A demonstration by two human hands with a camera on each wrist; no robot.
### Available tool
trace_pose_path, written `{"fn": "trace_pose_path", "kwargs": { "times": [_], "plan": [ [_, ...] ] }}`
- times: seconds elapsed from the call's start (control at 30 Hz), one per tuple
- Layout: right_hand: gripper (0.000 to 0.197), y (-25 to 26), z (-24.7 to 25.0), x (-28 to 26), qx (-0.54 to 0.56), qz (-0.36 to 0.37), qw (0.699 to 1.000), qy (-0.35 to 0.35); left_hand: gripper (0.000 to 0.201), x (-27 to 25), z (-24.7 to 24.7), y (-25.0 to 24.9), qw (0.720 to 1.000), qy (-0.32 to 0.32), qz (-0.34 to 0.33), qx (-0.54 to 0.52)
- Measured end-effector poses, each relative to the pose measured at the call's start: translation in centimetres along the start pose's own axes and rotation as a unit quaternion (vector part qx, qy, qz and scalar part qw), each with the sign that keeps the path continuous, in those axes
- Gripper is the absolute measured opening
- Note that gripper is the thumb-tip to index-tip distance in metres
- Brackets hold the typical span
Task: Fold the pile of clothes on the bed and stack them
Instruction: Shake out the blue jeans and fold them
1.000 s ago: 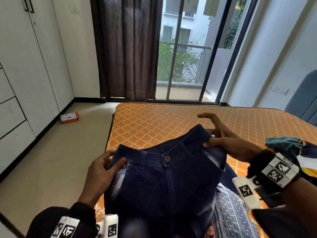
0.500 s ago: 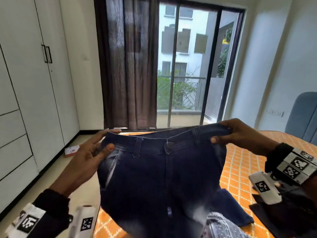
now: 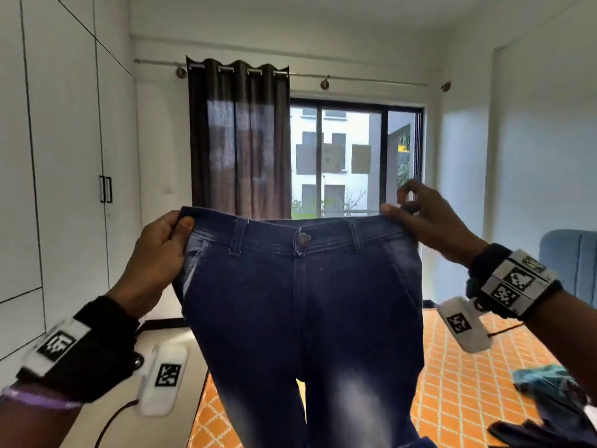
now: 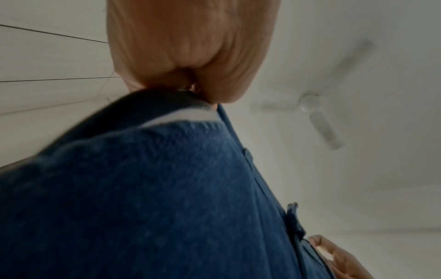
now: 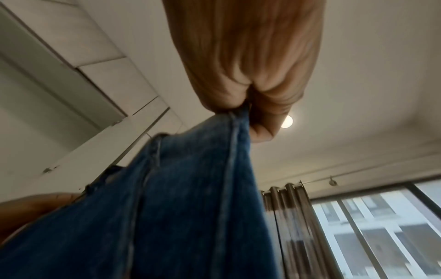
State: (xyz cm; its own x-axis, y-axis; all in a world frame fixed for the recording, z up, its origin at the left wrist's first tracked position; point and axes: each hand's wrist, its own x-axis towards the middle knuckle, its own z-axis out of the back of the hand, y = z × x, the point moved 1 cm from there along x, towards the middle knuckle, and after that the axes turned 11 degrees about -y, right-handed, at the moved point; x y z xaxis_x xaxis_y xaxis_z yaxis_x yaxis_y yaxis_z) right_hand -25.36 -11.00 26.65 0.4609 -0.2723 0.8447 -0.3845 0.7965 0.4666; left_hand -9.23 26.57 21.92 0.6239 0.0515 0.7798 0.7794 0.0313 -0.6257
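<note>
Both hands have raised the jeans high.

Orange-patterned bed with crumpled clothes at right.

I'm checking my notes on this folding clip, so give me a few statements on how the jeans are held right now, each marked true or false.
1. The jeans are held up in the air by the waistband. True.
2. Only the left hand holds the jeans. False: the right hand pinches the other end of the waistband.
3. The waist button faces the person. True.
4. The jeans are folded in half lengthwise. False: they hang open, both legs side by side.
5. More clothes lie on the orange bed, to the right. True.
6. The curtain covers the whole window. False: it is drawn to one side and the glass is bare.
</note>
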Motion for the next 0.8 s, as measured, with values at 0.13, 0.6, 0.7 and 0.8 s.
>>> {"fn": "trace_pose_path", "kwargs": {
  "times": [0.13, 0.6, 0.7, 0.8],
  "plan": [
    [0.021, 4.1, 1.7, 4.4, -0.112, 0.115, 0.984, -0.075, 0.025, 4.2, 0.3, -4.5, 0.998, -0.046, -0.028, 0.022],
    [0.025, 10.3, 5.3, 6.7, -0.035, -0.011, 0.958, 0.285, 0.03, 10.4, 4.8, -13.6, 0.996, 0.039, -0.017, 0.077],
    [0.034, 9.5, 6.3, 6.9, 0.052, -0.01, 0.973, 0.226, 0.035, 9.5, 6.0, -14.2, 0.992, 0.079, -0.026, 0.098],
    [0.036, 8.1, 6.3, 6.1, 0.268, -0.048, 0.95, 0.151, 0.037, 8.8, 6.7, -13.9, 0.99, 0.128, 0.041, 0.047]
  ]
}}
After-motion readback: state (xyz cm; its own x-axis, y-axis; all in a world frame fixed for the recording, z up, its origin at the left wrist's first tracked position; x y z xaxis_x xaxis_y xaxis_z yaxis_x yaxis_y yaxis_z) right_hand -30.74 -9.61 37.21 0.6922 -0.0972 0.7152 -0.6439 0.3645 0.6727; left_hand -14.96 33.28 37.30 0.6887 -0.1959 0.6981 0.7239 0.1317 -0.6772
